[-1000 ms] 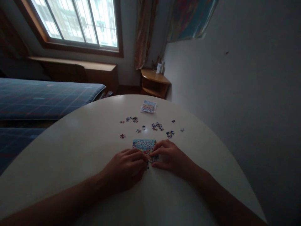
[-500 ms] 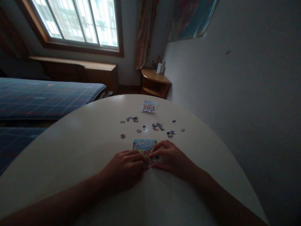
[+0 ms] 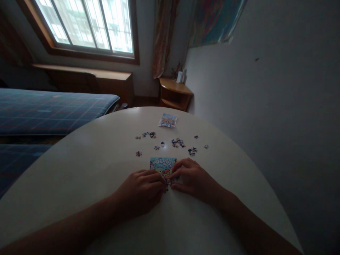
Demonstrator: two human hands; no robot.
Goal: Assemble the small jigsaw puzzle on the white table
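Note:
A partly assembled jigsaw puzzle point(image 3: 163, 163) with a light-blue top and the word "Bluey" lies flat on the white round table. My left hand point(image 3: 145, 186) rests over its lower left part, fingers together and bent, the tips pressing at the bottom edge. From the other side my right hand point(image 3: 191, 179) grips the lower right part, with thumb and fingers bent around the pieces there. The palms and hands hide much of the puzzle's lower half. Just beyond it, loose puzzle pieces point(image 3: 178, 142) are scattered.
A small printed picture sheet point(image 3: 168, 120) lies near the table's far edge. More loose pieces point(image 3: 139, 153) are to the left and others point(image 3: 192, 151) to the right. A bed with a plaid mattress point(image 3: 53, 111) stands left of the table point(image 3: 87, 163); a wall point(image 3: 278, 106) rises at the right.
Both hands stay almost where they were at the puzzle, with only a slight shift of the fingers. The loose pieces have not moved.

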